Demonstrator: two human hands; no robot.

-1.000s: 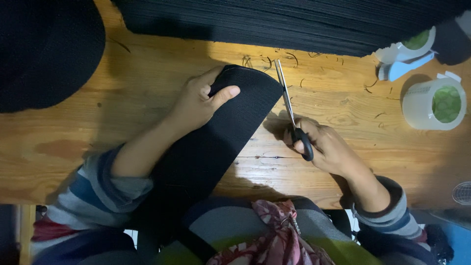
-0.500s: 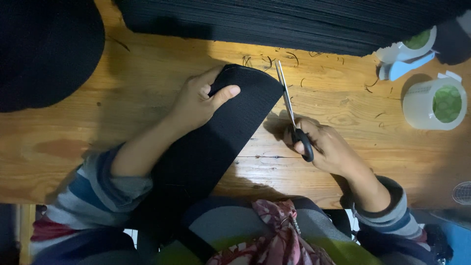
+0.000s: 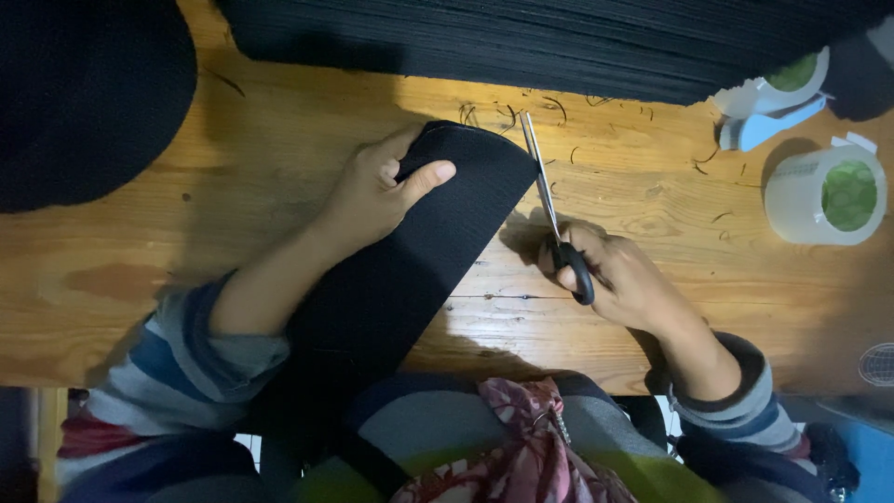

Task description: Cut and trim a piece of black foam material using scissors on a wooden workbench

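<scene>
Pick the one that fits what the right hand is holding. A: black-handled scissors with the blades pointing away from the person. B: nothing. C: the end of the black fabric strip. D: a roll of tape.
A: the right hand grips the scissors by their black handle, blades pointing away beside the black fabric strip, which the left hand presses down.

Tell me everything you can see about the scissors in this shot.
The scissors have long, slim, silvery metal blades and black loop handles. They lie low over the wooden table, handles toward the person, tips pointing away, just right of the black fabric strip. The blades look nearly closed, running alongside the strip's right edge. The right hand grips the handles with fingers through a loop. The left hand presses on the strip, not the scissors.
</scene>
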